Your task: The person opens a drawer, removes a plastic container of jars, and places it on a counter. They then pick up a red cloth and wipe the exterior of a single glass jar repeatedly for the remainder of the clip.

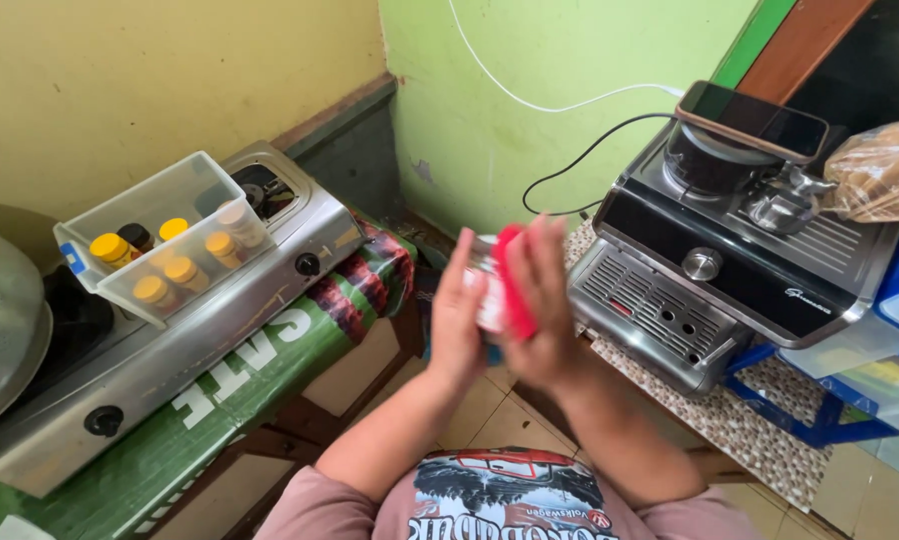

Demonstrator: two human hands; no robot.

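Here, left hand and right hand together clasp one red-and-white packet.

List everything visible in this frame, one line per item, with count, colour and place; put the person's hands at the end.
Red-and-white object: 1, blurred, held between both hands at centre.
Espresso machine: 1, silver and black, right, on a speckled mat.
Phone: 1, dark, lying on top of the machine, white cable running to it.
Black cable: 1, along the green wall.
Bagged bread: 1, brown in clear plastic, far right.
Gas stove: 1, silver, two black knobs, left.
Clear plastic bin: 1, resting on the stove, holding small jars, about five with yellow lids.
Metal pot: 1, grey, far left edge.
Blue rack: 1, lower right.
Left hand: 1, pressed to the object.
Right hand: 1, wrapped around it.
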